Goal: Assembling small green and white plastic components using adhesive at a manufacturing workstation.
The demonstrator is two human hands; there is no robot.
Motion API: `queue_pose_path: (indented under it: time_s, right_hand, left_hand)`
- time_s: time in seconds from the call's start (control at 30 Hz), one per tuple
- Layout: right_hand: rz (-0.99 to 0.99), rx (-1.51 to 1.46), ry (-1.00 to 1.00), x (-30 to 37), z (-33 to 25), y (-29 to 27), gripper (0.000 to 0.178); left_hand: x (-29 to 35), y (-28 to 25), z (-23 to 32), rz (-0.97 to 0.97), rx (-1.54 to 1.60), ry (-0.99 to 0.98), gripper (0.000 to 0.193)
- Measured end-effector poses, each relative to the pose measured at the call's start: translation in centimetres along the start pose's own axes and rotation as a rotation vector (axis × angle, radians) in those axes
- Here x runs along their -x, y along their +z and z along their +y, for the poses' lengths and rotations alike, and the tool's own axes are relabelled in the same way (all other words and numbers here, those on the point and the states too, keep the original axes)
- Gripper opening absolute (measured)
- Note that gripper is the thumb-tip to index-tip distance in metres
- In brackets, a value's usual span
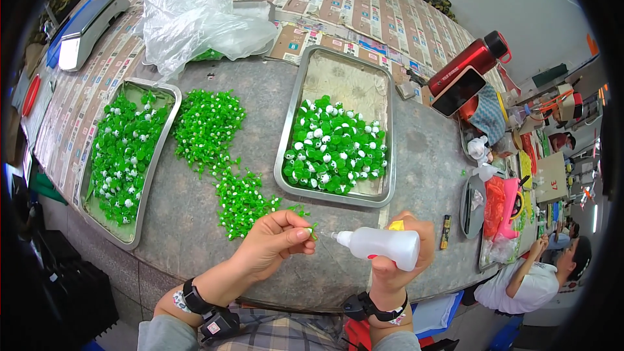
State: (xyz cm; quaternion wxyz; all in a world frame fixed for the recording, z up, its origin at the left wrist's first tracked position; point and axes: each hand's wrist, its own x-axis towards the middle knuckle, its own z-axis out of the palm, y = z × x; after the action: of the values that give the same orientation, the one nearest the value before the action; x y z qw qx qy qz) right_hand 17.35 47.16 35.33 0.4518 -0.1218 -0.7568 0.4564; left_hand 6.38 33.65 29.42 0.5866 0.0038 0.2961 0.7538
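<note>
Between thumb and forefinger, my left hand (276, 240) pinches a small green plastic piece (314, 231). My right hand (419, 247) is wrapped round a white squeeze bottle (383, 245), tilted on its side with its thin nozzle pointing left. The nozzle tip is close to the green piece; whether they touch I cannot tell. Beyond my left hand lies a loose pile of small green pieces with white dots (208, 127), trailing toward me. Ahead, a metal tray (338, 78) holds many green pieces with white-and-black balls. Another metal tray (170, 107) at the left holds similar ones.
A clear plastic bag (201, 10) covers a further tray at the back. Toward the right are a red flask (471, 62), a phone (458, 91), a lighter (445, 232) and a dark dish (473, 205). A scale (91, 32) stands far left. Another person (533, 276) sits at the right.
</note>
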Motion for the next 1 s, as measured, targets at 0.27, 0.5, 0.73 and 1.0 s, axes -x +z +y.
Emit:
queue_pose_path:
  time_s: [0.27,0.5,0.73,1.0]
  right_hand:
    - [-0.015,0.04,-0.015,0.2,0.3,-0.4,0.05]
    - [0.06,0.07,0.006,0.1,0.1,-0.2,0.053]
    - [0.247,0.115,0.112,0.1,-0.3,0.8,0.063]
    - [0.072,0.018,0.026,0.4,0.3,-0.6,0.047]
  left_hand:
    - [0.0,0.1,0.0,-0.015,-0.008,-0.011,0.007]
    - [0.1,0.0,0.0,-0.001,-0.029,-0.016,0.009]
    - [0.0,0.2,-0.1,0.037,-0.083,0.041,0.007]
    - [0.1,0.3,-0.4,0.05,-0.168,0.192,0.01]
